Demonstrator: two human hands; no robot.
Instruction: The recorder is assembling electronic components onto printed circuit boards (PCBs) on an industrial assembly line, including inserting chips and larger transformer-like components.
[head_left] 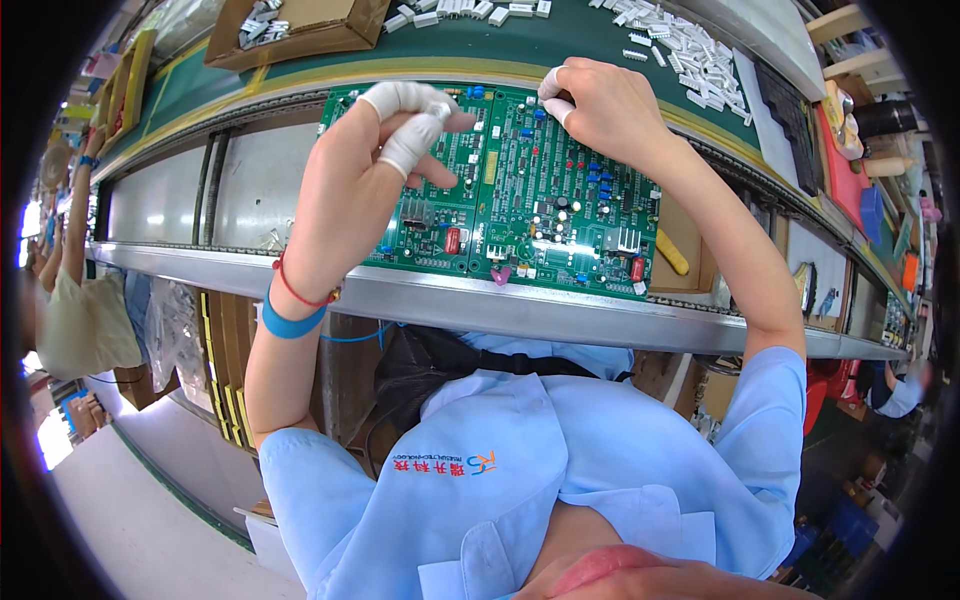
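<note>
A large green circuit board [490,215], filled with small components, lies across the metal rails in front of me. Over its left part is my left hand [365,180], with white finger cots on thumb and index finger. Those two tips pinch a small white part [441,110], too small to name surely; the other fingers are loosely bent. My right hand [610,110] is at the board's far edge, its cot-covered thumb and index finger closed together close to the board. Whatever they hold, if anything, is hidden.
Loose white connectors [690,60] lie scattered on the green bench beyond the rails. A cardboard box [300,30] with metal-looking parts stands at the far left. A yellow-handled tool [672,252] lies right of the board. Another person's arm [75,220] shows at the left.
</note>
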